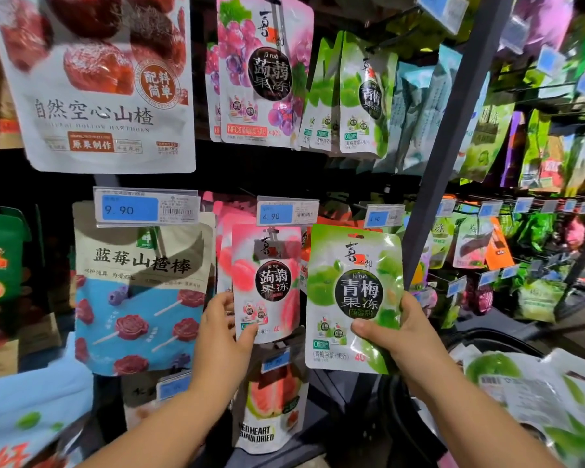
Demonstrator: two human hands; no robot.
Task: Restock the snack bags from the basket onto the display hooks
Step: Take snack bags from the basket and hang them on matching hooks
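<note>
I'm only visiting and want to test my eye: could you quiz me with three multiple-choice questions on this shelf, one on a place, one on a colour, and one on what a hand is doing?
1. Which price hangs just above the pink bag?
A 9.90
B 4.90
C 12.50

2. What colour is the bag in the right hand?
A green
B orange
C black

3. What is the left hand doing?
A hanging idle
B pinching the pink bag's lower corner
C pressing a price label

Answers:
1 B, the 4.90 tag sits directly over it.
2 A, the green bag is in that grip.
3 B, the thumb lies on the front of the corner and the fingers reach behind it.
</note>
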